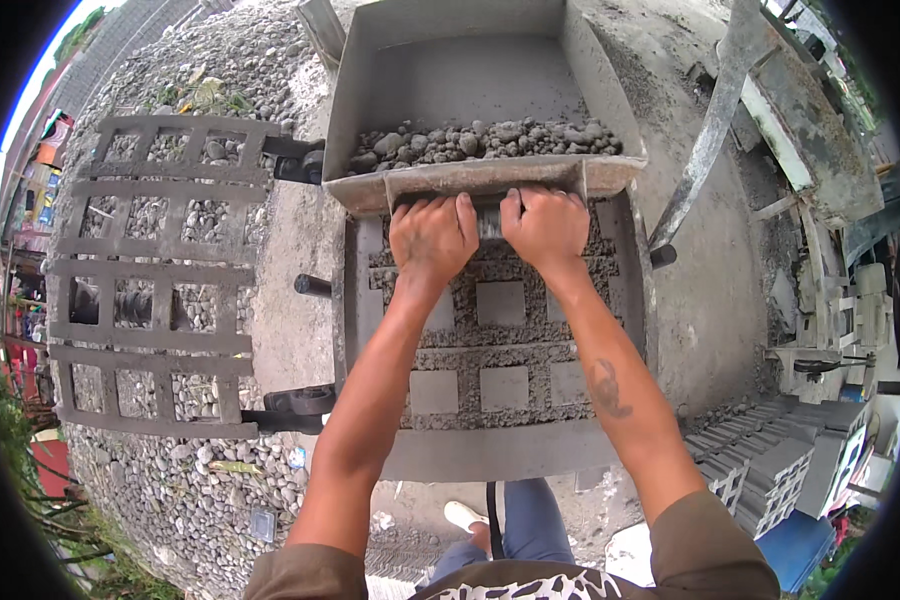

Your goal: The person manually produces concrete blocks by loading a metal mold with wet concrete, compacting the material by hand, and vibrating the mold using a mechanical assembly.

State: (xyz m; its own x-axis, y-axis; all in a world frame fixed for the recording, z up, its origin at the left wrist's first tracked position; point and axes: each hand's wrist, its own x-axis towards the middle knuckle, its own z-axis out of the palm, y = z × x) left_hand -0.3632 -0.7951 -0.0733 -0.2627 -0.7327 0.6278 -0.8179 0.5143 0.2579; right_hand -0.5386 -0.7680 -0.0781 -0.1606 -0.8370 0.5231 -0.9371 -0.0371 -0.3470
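Mould, one: three pale squares in its nearest row, a flat strip along the near edge. Box, one, over the mould's far end. Grate, one, twelve openings, left of the mould; narrow ground between, wider to the right. Gravel, one heap, by the box's near wall. Hands, two: left hand, right hand, each grip closed on the box's near edge, slightly apart.

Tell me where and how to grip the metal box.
The box is likely best gripped midway along its near side, from directly in front, palms down. That side lies closest and is wide enough for the left hand and right hand, both there now; the gravel lies behind its wall.
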